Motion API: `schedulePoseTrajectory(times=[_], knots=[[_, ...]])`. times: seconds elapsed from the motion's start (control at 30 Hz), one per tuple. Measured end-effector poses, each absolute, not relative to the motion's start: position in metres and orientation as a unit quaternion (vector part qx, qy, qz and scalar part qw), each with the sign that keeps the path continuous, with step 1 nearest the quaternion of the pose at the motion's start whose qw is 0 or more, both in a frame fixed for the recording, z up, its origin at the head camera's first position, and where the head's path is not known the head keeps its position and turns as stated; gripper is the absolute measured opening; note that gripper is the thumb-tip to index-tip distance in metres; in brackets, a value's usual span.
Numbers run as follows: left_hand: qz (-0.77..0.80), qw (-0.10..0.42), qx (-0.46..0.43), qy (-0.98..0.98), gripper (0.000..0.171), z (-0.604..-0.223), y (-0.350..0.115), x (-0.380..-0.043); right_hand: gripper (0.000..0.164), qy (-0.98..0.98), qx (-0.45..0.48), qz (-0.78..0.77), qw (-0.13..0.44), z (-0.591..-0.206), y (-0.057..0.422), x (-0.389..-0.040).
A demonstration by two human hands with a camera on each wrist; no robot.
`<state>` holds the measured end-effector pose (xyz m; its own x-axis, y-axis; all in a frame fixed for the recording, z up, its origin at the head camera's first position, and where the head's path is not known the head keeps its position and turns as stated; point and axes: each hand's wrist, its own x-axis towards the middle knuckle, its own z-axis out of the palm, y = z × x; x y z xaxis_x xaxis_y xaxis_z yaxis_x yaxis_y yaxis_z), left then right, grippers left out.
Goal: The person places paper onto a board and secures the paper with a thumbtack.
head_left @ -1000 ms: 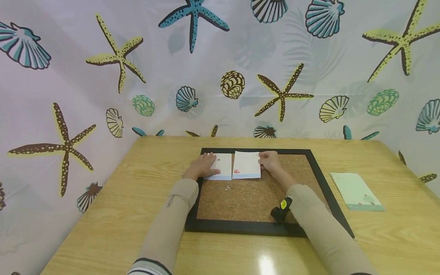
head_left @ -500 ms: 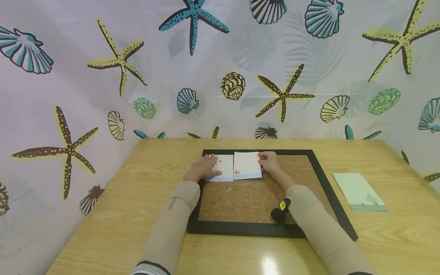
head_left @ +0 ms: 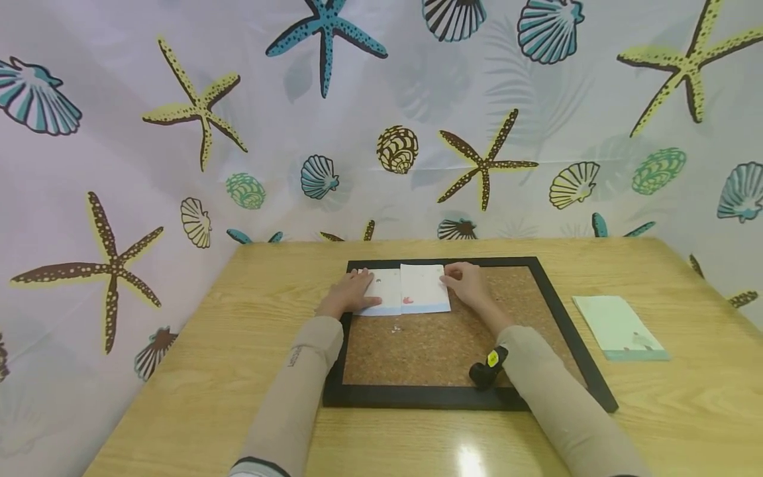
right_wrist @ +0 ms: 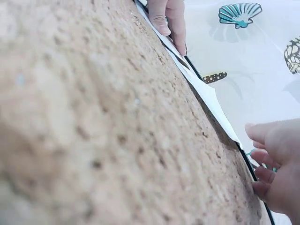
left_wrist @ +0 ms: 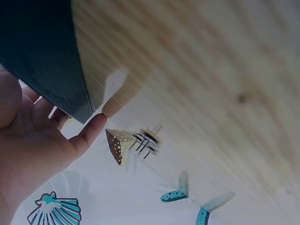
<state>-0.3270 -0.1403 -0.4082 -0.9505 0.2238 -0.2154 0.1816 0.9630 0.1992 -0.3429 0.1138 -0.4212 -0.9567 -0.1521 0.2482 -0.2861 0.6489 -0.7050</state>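
Two white paper sheets with blue lower edges lie side by side along the top of a black-framed cork board. My left hand (head_left: 350, 291) rests on the left sheet (head_left: 387, 291), fingers spread over its left part. In the left wrist view, the left hand (left_wrist: 42, 145) shows at the frame's corner. The right sheet (head_left: 424, 290), printed with a small red figure, meets the left one at their shared edge. My right hand (head_left: 467, 286) is at the right sheet's right edge; in the right wrist view, the thumb and loosely bent fingers of that hand (right_wrist: 279, 164) stand apart from the paper.
The cork board (head_left: 417, 351) lies on a wooden table (head_left: 262, 298), inside its black frame (head_left: 429, 396). A small shiny bit (head_left: 396, 328) sits on the cork below the sheets. On the right is a pale green notepad (head_left: 620, 328). A shell-patterned cloth (head_left: 357, 119) hangs behind.
The right sheet has shifted slightly left, and the narrow gap between the two sheets has closed. My right hand's fingers have loosened at its edge. The left hand stays on its sheet.
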Motion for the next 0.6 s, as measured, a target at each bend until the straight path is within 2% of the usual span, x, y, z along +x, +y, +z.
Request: schedulePoseTrajectory(times=[0.13, 0.37, 0.6], knots=[[0.09, 0.12, 0.098, 0.984, 0.071, -0.407, -0.141, -0.325, 0.033, -0.919, 0.161, 0.347, 0.095, -0.428, 0.116, -0.343], [0.085, 0.12, 0.097, 0.984, 0.071, -0.408, -0.14, -0.326, 0.051, -0.931, 0.185, 0.311, 0.05, -0.433, 0.12, -0.341], [0.081, 0.12, 0.1, 0.984, 0.072, -0.411, -0.141, -0.329, 0.054, -0.941, 0.23, 0.246, 0.032, -0.434, 0.122, -0.339]])
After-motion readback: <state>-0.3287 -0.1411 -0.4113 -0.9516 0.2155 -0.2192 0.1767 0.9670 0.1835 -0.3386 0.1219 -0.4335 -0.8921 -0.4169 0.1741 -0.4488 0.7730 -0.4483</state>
